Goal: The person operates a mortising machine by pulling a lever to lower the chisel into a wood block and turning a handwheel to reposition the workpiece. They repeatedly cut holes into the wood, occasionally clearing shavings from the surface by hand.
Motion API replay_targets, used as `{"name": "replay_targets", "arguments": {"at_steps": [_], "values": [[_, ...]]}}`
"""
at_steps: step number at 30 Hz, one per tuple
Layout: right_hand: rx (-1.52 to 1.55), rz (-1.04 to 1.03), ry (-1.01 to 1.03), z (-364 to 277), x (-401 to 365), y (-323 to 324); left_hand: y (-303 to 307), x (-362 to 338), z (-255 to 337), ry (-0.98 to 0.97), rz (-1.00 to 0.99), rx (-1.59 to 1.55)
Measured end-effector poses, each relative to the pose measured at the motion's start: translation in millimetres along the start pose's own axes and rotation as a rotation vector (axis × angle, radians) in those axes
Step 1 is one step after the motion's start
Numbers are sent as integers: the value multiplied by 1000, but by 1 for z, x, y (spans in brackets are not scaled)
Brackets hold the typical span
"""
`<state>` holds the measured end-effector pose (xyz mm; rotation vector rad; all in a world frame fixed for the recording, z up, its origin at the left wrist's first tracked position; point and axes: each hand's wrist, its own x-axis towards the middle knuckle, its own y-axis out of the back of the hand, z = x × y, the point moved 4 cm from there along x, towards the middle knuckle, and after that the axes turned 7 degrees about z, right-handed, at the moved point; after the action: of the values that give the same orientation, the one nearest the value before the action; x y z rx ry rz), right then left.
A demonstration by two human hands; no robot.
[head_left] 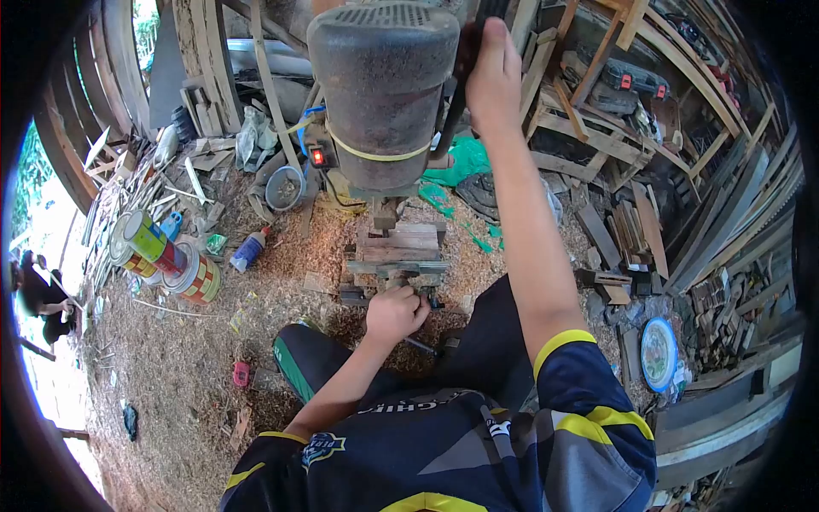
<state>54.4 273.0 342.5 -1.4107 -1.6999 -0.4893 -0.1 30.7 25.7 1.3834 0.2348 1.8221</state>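
A dark, worn motor housing [381, 94] of a drill-press-like machine stands in front of me, with a yellow band round it and a lit red switch [318, 157] on its left side. Under its tool head [384, 212] a wooden block [398, 244] lies in a metal vise [401, 267]. My left hand [396, 314] is closed round the vise's front handle, mostly hidden by the fingers. Up to the right of the motor, my right hand [495, 81] grips a dark lever [461, 72], its thumb pointing up along it.
Paint cans [166, 256] and a blue bottle [250, 249] stand left on shavings. A red tape measure [242, 374] lies on the floor. A small bucket [285, 188] is behind. Lumber [734, 213] and a round plate [659, 354] are right. Another person [47, 299] is far left.
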Motion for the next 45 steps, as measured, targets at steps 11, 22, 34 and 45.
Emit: {"name": "replay_targets", "arguments": {"at_steps": [11,22,34,45], "values": [[-209,-75,-87,93,41,-5,0,5,2,17,-31,-3],[-521,-34,-145,181,51,0,-4,3,0,30,-55,8],[-667,-166,-267,152,-8,20,-5,9,2,19,-87,19],[-450,-326,-425,170,-41,45,-5,3,6,31,-63,6]]}}
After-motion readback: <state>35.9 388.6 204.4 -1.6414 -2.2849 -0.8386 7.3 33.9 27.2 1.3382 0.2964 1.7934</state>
